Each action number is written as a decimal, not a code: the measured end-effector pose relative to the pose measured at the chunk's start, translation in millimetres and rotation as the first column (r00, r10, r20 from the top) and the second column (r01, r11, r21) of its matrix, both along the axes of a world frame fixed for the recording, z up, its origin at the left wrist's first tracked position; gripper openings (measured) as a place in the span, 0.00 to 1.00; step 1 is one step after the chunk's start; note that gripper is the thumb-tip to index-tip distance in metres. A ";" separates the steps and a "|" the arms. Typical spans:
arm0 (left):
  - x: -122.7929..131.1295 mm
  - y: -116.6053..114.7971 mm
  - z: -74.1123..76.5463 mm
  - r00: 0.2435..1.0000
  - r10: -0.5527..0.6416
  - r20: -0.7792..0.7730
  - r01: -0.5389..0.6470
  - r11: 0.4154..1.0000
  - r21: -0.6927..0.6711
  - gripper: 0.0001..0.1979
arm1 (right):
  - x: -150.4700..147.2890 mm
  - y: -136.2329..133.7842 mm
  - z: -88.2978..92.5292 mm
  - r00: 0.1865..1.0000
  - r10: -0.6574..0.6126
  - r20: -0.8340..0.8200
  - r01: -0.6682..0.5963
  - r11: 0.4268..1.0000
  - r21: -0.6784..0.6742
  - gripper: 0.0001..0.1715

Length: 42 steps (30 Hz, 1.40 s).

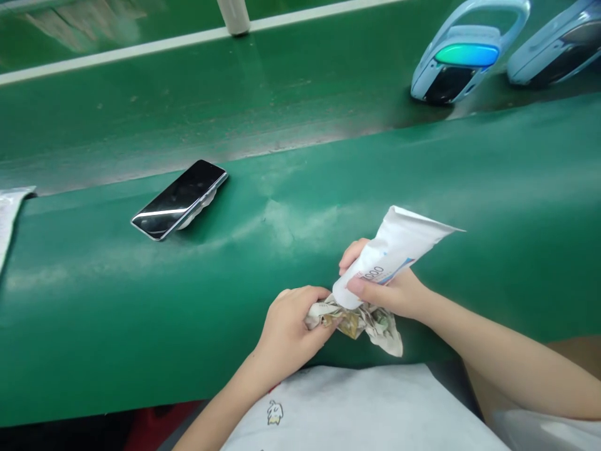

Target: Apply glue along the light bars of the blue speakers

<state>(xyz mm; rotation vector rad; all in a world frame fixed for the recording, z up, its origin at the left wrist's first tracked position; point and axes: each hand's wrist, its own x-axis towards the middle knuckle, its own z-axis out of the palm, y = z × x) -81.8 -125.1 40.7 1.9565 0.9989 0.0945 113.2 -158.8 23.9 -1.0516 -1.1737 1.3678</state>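
My right hand (394,294) is wrapped round a white squeeze tube (399,241) with dark print reading "7000" on its side. The tube is tilted, its flat crimped end pointing up and to the right. Its lower end meets a crumpled, stained cloth or paper (370,322), and the tip is hidden there. That crumpled piece is pinched between the thumb and fingers of my left hand (295,319). Both hands are close together at the near edge of the green table, just above my lap.
A dark-screened phone (181,197) lies on the green mat (263,250) at left, propped on something pale. Two light-blue handled devices (455,59) stand at the back right, one with a glowing panel. A white post (235,15) rises at the back; a pale sheet (12,216) lies far left.
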 end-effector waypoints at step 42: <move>-2.7 3.3 8.6 0.990 0.040 0.133 -0.036 0.999 -0.028 0.05 | 0.3 -3.8 1.6 0.989 -0.119 -0.091 0.116 0.993 -0.030 0.13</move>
